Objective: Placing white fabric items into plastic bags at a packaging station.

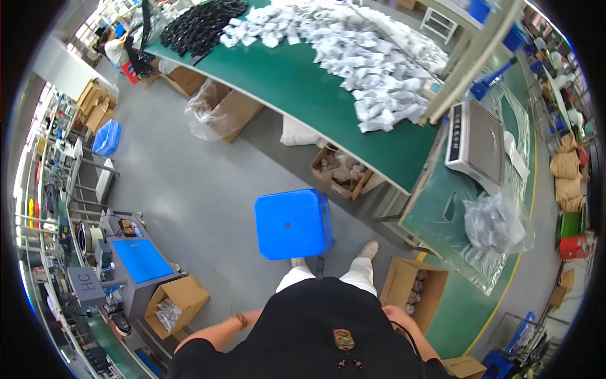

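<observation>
My left hand (pixel 254 317) hangs low beside my black shirt, with a brown bracelet (pixel 240 320) at its wrist. The shirt hides its fingers. On the other side my right hand (pixel 396 315) is close to an open cardboard box (pixel 398 284) holding bagged items; I cannot make out whether it touches the box. Its fingers are only partly seen, and a dark cord runs by the wrist. Directly in front of my feet stands a blue plastic stool (pixel 285 225). Neither hand is near the stool's top.
Beyond the stool is a green-topped table (pixel 297 82) with piles of white pieces (pixel 385 82) and black pieces (pixel 199 28). To the right are a weighing scale (pixel 483 142) and a clear plastic bag (pixel 495 224). Cardboard boxes (pixel 341 174) sit underneath. A grey machine (pixel 142 259) stands left.
</observation>
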`<state>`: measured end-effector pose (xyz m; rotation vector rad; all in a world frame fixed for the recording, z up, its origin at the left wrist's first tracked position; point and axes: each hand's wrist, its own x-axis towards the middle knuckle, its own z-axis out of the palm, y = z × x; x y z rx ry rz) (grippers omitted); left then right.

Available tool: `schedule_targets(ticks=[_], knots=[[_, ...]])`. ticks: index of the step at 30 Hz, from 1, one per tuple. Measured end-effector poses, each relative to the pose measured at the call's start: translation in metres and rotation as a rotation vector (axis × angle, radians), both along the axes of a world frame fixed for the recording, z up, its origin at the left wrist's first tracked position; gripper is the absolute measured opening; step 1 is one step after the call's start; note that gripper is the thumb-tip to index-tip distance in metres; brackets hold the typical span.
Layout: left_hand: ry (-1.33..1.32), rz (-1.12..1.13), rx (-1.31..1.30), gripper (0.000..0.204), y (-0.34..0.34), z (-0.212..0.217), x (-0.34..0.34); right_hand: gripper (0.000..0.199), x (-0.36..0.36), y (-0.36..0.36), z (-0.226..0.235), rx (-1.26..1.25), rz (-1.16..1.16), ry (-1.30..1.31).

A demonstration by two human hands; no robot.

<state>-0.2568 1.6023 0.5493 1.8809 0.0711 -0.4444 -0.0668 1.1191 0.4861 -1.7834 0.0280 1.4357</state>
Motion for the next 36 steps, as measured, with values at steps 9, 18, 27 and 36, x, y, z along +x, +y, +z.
schedule_targets(ticks=[9,18,27,36], knots=[[0.058,0.397,-0.162,0.028,0.072,0.011,-0.118,0.029,-0.021,0.14,0.027,0.143,0.283,-0.124],[0.51,0.832,-0.475,0.027,0.018,0.055,-0.285,0.034,-0.121,0.158,0.069,0.166,0.519,0.156],[0.83,1.086,-0.683,0.025,0.207,0.028,-0.356,0.039,-0.181,0.365,0.041,0.257,0.557,0.262],[0.535,0.921,-0.12,0.008,0.421,-0.001,-0.327,0.019,-0.148,0.654,0.036,0.092,0.873,-0.49]])
